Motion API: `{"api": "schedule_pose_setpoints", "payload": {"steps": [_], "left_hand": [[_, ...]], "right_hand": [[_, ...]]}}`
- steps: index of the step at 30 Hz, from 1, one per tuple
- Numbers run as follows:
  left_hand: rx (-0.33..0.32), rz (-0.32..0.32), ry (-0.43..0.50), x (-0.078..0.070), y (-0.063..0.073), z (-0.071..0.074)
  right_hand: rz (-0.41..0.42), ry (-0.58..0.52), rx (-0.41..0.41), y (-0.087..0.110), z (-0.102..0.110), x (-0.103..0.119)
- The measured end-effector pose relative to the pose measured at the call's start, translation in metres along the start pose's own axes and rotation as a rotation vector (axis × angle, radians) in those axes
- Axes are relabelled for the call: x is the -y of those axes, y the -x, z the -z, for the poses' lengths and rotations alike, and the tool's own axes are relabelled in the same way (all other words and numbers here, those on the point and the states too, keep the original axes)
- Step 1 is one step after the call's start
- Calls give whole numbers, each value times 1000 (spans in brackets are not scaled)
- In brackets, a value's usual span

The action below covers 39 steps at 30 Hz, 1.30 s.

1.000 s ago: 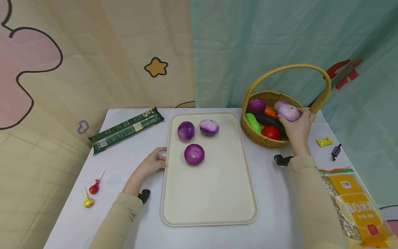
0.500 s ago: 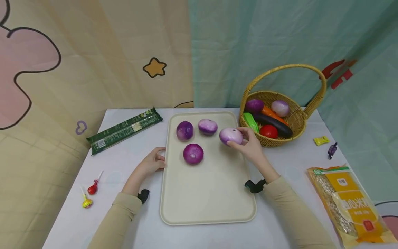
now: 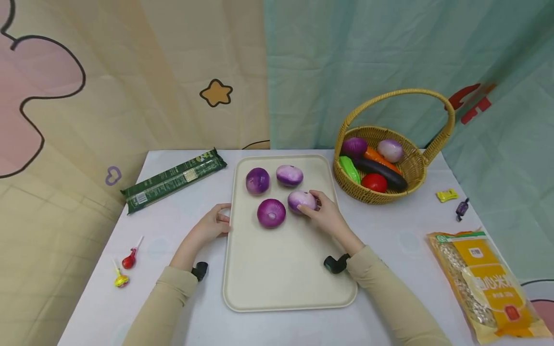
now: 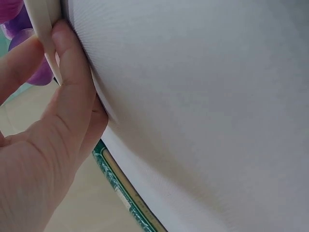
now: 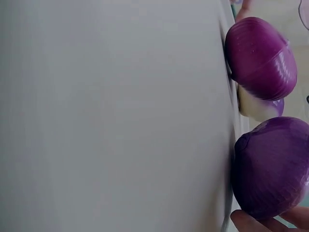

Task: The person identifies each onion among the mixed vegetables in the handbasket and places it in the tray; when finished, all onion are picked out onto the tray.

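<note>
My right hand grips a pale purple onion low over the cream tray. In the right wrist view, fingertips lie against the underside of that onion, close to the tray surface. Three more onions are on the tray: a dark purple one, a pale purple one and a magenta one just left of the held onion. At the tray's left edge is my left hand; the left wrist view shows its thumb and fingers pinching the rim.
A wicker basket at the back right holds onions, an eggplant, a tomato, a carrot and a green pepper. A green packet lies left, with two lollipops. Wrapped candies and a grain bag lie right.
My right hand has taken the pale purple onion out of the basket and carried it left and down to the tray, beside the magenta onion. The left hand stays at the tray's edge.
</note>
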<state>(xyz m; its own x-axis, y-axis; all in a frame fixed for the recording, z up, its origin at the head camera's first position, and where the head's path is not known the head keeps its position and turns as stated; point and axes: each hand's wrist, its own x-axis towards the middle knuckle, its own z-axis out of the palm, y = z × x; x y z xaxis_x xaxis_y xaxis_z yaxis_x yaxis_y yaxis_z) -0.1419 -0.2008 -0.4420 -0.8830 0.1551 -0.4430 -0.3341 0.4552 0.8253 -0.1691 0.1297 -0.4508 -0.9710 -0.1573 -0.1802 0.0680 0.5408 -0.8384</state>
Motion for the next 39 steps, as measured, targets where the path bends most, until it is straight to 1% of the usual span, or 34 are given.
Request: {"api": "schedule_pose_setpoints", "payload": {"steps": [2,3,6,13,16,18,21,24,28,32,35,37,39], "left_hand": [[3,-10,-1,-1,2,2],[6,-24,-1,2,1,3],[17,-44,1,3,1,5],[-6,-2,-10,1,-2,2],[-9,0,-14,0,-3,2],[-11,3,-16,-1,-3,2],[-12,3,-14,-2,-3,2],[-13,1,-14,-1,-3,3],[-5,0,-12,3,-5,2],[-7,-3,-13,4,-4,1],[-11,0,-6,5,-4,0],[-5,-5,-5,6,-4,0],[-5,1,1,6,-4,1]], "right_hand": [[-6,18,6,-1,1,1],[-5,22,8,-2,2,1],[4,27,20,-2,3,3],[34,3,22,0,5,6],[36,-7,1,0,11,10],[47,-19,-23,1,18,13],[70,-64,-99,0,36,18],[104,-104,-212,-6,59,23],[105,-139,-371,-18,90,25],[86,-149,-497,-34,114,23],[44,-145,-551,-48,125,18],[0,-151,-564,-59,129,14],[-53,-171,-559,-69,131,11]]}}
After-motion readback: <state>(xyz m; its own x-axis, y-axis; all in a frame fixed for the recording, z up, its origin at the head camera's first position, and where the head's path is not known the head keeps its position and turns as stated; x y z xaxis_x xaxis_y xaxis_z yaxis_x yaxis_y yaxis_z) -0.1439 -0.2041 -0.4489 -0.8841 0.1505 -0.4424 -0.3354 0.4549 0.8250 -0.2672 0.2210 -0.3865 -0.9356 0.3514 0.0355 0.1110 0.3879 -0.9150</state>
